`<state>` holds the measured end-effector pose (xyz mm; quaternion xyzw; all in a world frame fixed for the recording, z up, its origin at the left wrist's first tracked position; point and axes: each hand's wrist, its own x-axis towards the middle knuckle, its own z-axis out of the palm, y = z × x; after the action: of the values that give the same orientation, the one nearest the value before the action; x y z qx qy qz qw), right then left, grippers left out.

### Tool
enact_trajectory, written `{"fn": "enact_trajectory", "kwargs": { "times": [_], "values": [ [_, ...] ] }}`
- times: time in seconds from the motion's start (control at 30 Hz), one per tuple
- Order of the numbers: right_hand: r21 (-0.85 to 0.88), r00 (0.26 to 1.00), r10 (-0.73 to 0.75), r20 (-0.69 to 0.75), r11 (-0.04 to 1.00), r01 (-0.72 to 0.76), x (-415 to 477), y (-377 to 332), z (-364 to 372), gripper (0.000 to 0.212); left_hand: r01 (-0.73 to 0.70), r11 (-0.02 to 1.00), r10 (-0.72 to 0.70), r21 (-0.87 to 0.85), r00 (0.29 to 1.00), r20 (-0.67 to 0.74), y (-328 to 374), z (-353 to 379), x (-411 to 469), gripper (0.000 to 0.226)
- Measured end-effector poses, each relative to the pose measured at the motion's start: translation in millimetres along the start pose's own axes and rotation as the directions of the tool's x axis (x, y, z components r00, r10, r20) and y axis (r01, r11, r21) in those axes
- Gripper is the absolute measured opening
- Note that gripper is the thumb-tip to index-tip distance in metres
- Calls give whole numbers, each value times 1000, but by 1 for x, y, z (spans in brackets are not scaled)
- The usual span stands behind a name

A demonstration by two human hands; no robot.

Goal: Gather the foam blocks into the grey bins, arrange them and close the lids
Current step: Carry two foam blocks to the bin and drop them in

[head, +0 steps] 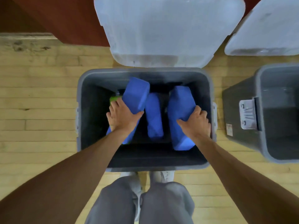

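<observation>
A grey bin (pixel 161 72) stands open on the floor right below me, its pale lid (pixel 168 29) tipped back behind it. Inside, my left hand (pixel 120 116) grips the near end of a blue foam block (pixel 135 94) that tilts up toward the far wall. My right hand (pixel 195 122) grips another blue foam block (pixel 180 117) along the bin's right side. A third blue block (pixel 153 117) lies between them, lower down. One more blue block (pixel 127 138) shows under my left wrist, and a green piece (pixel 113 99) peeks out at the left wall.
A second grey bin (pixel 265 113) stands open on the right, its lid (pixel 268 28) tipped back too. Wooden floorboards (pixel 40 94) surround the bins, with a dark red surface (pixel 53 16) at the far left. My legs and shoes are just in front of the near rim.
</observation>
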<state>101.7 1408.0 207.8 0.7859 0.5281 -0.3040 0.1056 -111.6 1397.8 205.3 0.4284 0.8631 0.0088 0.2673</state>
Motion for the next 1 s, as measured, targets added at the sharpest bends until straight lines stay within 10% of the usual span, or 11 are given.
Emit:
{"fn": "enact_trajectory", "kwargs": {
  "times": [0.27,0.77,1.0],
  "values": [
    [148,969,-137,205,983,108,-20,-23,-23,40,52,986,-18,-160,978,206,0,-26,-1,64],
    [97,780,-397,483,910,403,-271,-83,-274,23,136,942,-21,-308,937,348,6,-347,-257,24],
    [106,659,-476,582,848,519,-389,-106,-287,25,341,567,-240,-749,939,246,-85,-397,-414,11]
  ]
}}
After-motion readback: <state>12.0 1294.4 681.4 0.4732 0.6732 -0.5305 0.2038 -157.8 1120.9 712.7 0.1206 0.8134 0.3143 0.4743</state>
